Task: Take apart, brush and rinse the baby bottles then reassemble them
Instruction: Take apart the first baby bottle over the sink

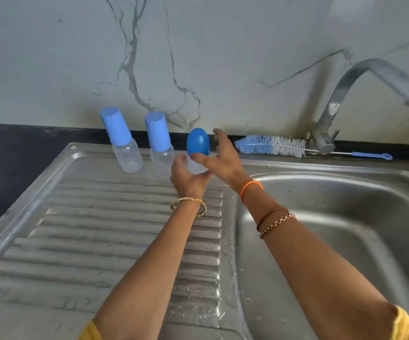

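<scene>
Three small clear baby bottles stand in a row at the back of the steel drainboard (100, 229). The left bottle (122, 141) and the middle bottle (160, 146) carry pale blue cylindrical caps. The right bottle (198, 148) has a darker blue rounded cap. My left hand (188, 179) wraps around its clear body from the front. My right hand (219, 155) hovers beside the cap with fingers spread, its thumb tip touching the bottle just under the cap. A blue and white bottle brush (269, 144) lies along the back ledge, right of the bottles.
The sink basin (345, 241) lies to the right, with a steel tap (340, 94) arching over it from the back ledge. Water drops sit on the drainboard near the basin. A marble-patterned wall rises behind, and a dark counter (7, 155) lies to the left.
</scene>
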A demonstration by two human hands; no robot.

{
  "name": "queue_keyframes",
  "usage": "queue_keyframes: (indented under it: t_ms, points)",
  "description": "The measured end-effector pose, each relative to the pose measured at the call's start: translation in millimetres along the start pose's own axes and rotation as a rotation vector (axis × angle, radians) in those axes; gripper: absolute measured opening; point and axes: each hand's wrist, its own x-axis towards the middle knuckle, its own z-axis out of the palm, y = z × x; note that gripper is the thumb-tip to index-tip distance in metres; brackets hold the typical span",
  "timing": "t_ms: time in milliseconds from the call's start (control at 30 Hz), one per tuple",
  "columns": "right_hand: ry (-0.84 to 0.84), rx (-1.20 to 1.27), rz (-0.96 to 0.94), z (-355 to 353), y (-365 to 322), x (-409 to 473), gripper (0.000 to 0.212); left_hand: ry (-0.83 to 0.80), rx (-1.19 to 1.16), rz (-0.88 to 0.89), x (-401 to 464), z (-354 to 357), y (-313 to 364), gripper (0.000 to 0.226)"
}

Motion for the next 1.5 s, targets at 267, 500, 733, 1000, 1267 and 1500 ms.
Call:
queue_keyframes:
  t_ms: [267,500,733,1000,1267,1500]
  points:
    - [0.172,-0.058,-0.185,9.2,1.2,-5.2,0.06,0.023,0.076,0.189,4.7,-1.7,-9.9,0.05]
    - [0.302,0.045,-0.223,-29.4,3.2,-54.4,0.054,-0.06,0.128,0.406,-50.6,-9.4,18.4,0.058]
    - [0.432,0.182,-0.152,-85.7,40.5,-134.1,0.064,-0.188,-0.01,0.384,-149.5,28.1,29.4,0.058]
    - [0.429,0.218,0.026,-141.2,99.4,-199.6,0.044,-0.244,0.124,0.381,-231.6,65.5,3.9,0.052]
    - [0.209,0.376,-0.026,-172.7,134.9,-218.1,0.04,-0.394,0.322,0.445,-247.3,66.0,2.2,0.057]
    - [-0.188,0.169,-0.212,-201.9,132.0,-209.1,0.049,-0.612,0.227,0.425,-229.8,63.4,-0.6,0.068]
